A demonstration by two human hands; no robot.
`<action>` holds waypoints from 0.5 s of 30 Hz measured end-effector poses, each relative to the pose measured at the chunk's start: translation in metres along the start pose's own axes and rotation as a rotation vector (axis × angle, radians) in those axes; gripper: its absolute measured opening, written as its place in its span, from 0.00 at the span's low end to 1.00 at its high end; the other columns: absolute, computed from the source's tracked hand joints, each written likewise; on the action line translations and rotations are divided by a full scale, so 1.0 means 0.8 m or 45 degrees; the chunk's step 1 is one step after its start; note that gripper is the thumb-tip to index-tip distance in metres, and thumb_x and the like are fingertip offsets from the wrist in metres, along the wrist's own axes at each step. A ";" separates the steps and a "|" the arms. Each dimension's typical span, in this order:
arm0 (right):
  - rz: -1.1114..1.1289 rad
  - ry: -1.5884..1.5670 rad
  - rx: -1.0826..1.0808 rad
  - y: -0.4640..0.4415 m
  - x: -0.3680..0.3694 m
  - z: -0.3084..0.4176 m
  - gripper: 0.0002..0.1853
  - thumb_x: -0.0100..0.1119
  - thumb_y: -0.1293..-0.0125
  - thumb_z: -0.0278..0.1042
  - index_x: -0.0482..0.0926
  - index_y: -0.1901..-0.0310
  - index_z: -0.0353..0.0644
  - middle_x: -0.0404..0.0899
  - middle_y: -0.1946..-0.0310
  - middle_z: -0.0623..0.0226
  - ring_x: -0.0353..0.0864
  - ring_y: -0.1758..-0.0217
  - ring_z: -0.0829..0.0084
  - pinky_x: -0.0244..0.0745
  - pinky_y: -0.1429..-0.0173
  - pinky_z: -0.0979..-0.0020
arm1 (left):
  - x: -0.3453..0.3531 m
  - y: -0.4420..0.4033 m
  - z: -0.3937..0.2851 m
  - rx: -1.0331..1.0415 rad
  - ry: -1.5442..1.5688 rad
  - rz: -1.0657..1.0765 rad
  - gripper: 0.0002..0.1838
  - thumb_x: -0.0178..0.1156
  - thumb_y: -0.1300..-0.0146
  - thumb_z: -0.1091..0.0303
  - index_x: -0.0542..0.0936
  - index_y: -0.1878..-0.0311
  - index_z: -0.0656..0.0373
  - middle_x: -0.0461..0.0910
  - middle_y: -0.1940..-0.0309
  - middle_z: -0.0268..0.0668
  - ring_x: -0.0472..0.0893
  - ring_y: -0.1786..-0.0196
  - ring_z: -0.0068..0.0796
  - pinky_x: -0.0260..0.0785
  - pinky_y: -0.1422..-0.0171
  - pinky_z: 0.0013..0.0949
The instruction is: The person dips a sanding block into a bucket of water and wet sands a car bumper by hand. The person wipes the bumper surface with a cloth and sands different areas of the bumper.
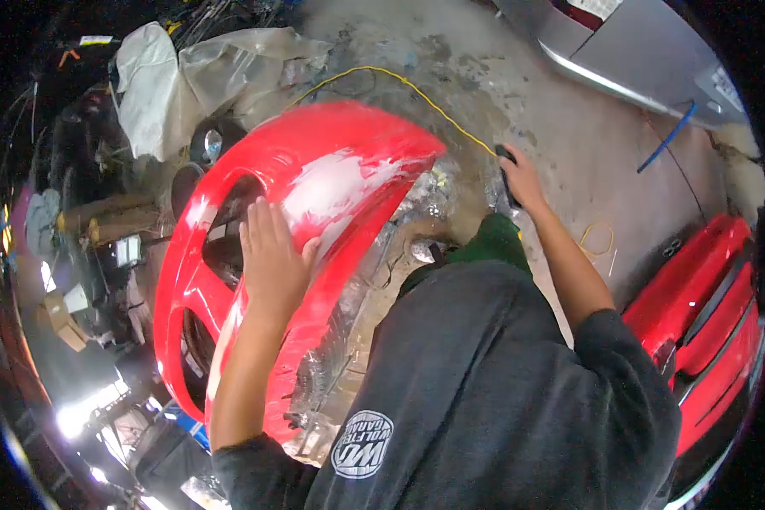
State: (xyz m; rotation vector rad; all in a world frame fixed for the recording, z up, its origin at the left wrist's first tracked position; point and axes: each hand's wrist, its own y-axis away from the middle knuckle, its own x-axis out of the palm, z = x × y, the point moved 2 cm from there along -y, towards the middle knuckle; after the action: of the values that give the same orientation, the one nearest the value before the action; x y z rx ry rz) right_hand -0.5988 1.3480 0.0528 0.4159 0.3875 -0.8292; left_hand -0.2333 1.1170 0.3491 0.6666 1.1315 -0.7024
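A red car bumper cover [331,127] with large openings stands in front of me on the left. Whitish, scuffed patches [319,187] mark its upper surface. My left hand [274,255] lies against the bumper beside one of the openings, fingers stretched out, holding nothing. Out to the right, apart from the bumper, my right hand [523,177] is closed around a slim black handheld object [507,174]; its exact kind is not clear. A yellow hose or cord [425,98] runs up to that object, but whether it joins it I cannot tell.
Plastic sheeting [153,93] and clutter fill the left side. At upper right is a silver car panel [629,59] with a blue strip [667,140] near it. Another red car part [697,289] stands at right. The concrete floor [569,110] is stained.
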 end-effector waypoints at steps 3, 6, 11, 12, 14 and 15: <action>0.029 0.189 -0.024 0.008 -0.066 -0.086 0.23 0.58 0.29 0.35 0.79 0.36 0.36 0.79 0.36 0.45 0.76 0.31 0.47 0.69 0.26 0.57 | 0.017 -0.037 -0.027 -0.064 -0.080 0.004 0.47 0.63 0.30 0.41 0.67 0.24 0.75 0.61 0.21 0.61 0.57 0.16 0.56 0.45 0.12 0.56; 0.125 0.286 0.032 0.033 -0.143 -0.159 0.21 0.58 0.30 0.34 0.80 0.39 0.34 0.81 0.41 0.41 0.77 0.33 0.45 0.71 0.28 0.55 | 0.032 -0.084 -0.064 -0.117 -0.245 0.168 0.49 0.52 0.27 0.33 0.65 0.22 0.73 0.62 0.20 0.59 0.59 0.16 0.55 0.46 0.12 0.55; 0.193 0.474 0.309 0.088 -0.250 -0.301 0.19 0.58 0.31 0.33 0.81 0.42 0.32 0.85 0.48 0.41 0.83 0.43 0.42 0.77 0.38 0.54 | 0.074 -0.150 -0.121 -0.113 -0.314 0.345 0.50 0.44 0.24 0.30 0.64 0.20 0.70 0.63 0.19 0.55 0.60 0.16 0.53 0.46 0.12 0.57; 0.246 0.478 0.352 0.098 -0.270 -0.320 0.20 0.58 0.31 0.34 0.81 0.42 0.33 0.85 0.49 0.41 0.84 0.45 0.44 0.78 0.39 0.55 | 0.086 -0.159 -0.131 -0.128 -0.303 0.335 0.51 0.43 0.24 0.29 0.63 0.20 0.70 0.63 0.19 0.55 0.59 0.15 0.52 0.45 0.12 0.57; 0.312 0.480 0.467 0.115 -0.306 -0.356 0.20 0.58 0.31 0.35 0.81 0.42 0.33 0.86 0.50 0.43 0.86 0.46 0.47 0.78 0.40 0.56 | 0.102 -0.176 -0.153 -0.173 -0.317 0.325 0.50 0.42 0.24 0.29 0.62 0.19 0.70 0.62 0.19 0.55 0.58 0.15 0.52 0.44 0.12 0.57; 0.323 0.477 0.537 0.122 -0.320 -0.373 0.20 0.59 0.32 0.35 0.81 0.42 0.33 0.86 0.50 0.44 0.86 0.46 0.49 0.79 0.41 0.57 | 0.111 -0.183 -0.162 -0.198 -0.324 0.319 0.50 0.42 0.23 0.30 0.62 0.19 0.69 0.62 0.19 0.55 0.58 0.15 0.52 0.44 0.12 0.56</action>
State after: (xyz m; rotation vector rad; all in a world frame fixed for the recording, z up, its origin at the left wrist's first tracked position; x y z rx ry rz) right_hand -0.7311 1.7142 -0.0583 1.0012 0.4939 -0.5796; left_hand -0.3974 1.1142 0.2105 0.5569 0.8413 -0.4645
